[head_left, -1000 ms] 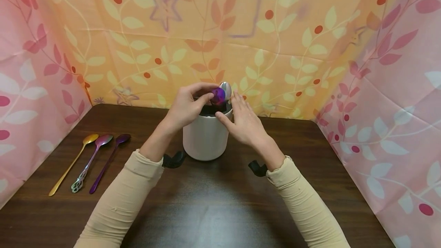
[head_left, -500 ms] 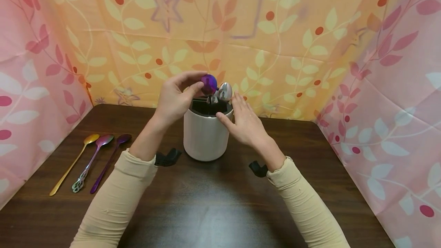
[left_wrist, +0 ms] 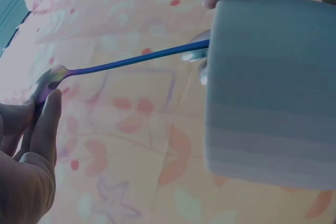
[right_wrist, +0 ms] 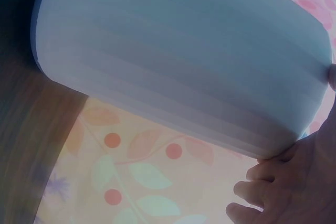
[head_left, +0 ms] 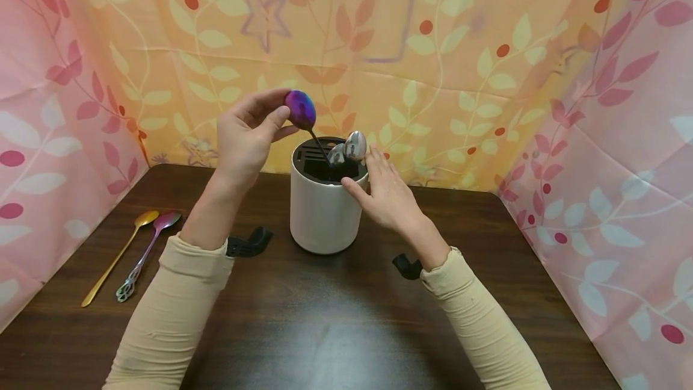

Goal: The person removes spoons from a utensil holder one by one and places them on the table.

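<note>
My left hand (head_left: 243, 131) pinches the bowl of a purple-blue spoon (head_left: 300, 110) between thumb and fingers, above and left of a white utensil holder (head_left: 325, 215) with a black slotted top. The spoon's thin handle (left_wrist: 136, 59) slants down into the holder, its lower end hidden inside. Two silver spoons (head_left: 355, 145) stand bowl-up in the holder's right part. Against the holder's right rim rests my right hand (head_left: 387, 191), fingers fairly straight, thumb at the front edge. In the right wrist view its fingers (right_wrist: 249, 192) lie along the holder's upper end.
A gold spoon (head_left: 116, 260) and an iridescent spoon with an openwork handle (head_left: 143, 257) lie on the dark wooden table (head_left: 325, 318) at left. Patterned cloth (head_left: 460, 77) hangs at the back and both sides.
My left hand has moved up and left, drawing the purple-blue spoon partly out of the holder. The left arm now hides the dark purple spoon on the table. My right hand stays at the rim.
</note>
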Available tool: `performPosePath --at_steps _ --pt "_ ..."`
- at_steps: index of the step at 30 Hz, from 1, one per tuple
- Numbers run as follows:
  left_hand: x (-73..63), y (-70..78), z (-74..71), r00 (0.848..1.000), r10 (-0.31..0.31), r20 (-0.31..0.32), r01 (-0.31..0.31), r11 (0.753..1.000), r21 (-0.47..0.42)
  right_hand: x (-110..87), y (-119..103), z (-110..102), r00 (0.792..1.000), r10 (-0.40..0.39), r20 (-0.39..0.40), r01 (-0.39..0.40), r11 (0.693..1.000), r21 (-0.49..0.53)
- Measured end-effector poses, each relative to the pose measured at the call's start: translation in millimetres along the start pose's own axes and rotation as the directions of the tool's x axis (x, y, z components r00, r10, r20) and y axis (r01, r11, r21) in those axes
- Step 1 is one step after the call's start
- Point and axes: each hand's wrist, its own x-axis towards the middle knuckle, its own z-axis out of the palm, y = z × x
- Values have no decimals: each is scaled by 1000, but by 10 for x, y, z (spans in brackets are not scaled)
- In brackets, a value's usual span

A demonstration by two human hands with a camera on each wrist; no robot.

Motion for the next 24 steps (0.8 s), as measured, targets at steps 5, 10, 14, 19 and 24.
performPosePath --at_steps 5,10,14,19,24 --pt "36 81 -112 998 8 -58 -13 997 -82 0 10 1 1000 0 4 0 1000 0" --pt "62 167 -218 994 23 -106 -38 990 -135 5 11 4 1000 -3 2 4 1000 -4" --pt "79 223 -300 990 17 -137 -46 976 -213 -2 10 5 1000 -3 1 3 1000 -6" --pt "90 301 -425 990 9 -140 -48 960 -277 -11 10 0 1000 -4 -1 4 1000 -4" --pt "80 376 -601 990 -22 -139 -24 947 -320 0 17 3 1000 -5 1 5 1000 -1"
